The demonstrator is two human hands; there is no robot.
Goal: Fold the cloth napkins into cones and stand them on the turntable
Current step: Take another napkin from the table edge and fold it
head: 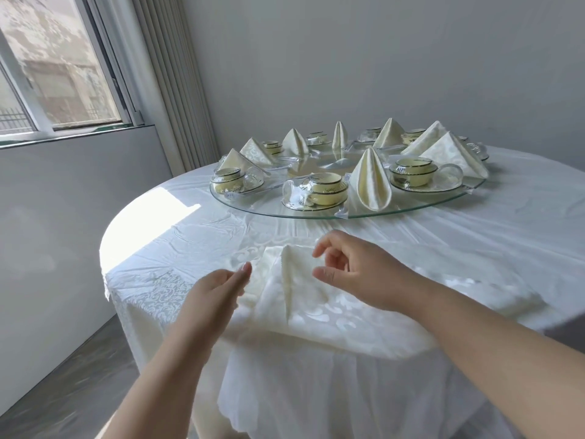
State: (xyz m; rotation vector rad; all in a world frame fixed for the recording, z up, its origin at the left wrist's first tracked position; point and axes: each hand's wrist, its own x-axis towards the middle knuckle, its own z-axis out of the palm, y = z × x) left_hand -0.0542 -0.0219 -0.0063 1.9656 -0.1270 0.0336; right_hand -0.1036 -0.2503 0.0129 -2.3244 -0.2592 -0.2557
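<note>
From my remote seat: wrapped cup sets (319, 193), a white tablecloth (177, 236) and a window (60, 64) beyond the table's left edge.

Setting: a restaurant or banquet dining room. Indicators — a round table (522, 223) covered with a white patterned tablecloth (164, 280), carrying a glass turntable (272, 210) at its centre. The turntable holds several place settings (319, 191) of cream cups, bowls and saucers, each wrapped in clear film, with folded napkin cones (370, 182) standing between them. Surroundings — plain grey walls (348, 58), a window (60, 68) at left with vertical blinds (171, 74) drawn aside, and a grey floor (72, 391).
</note>
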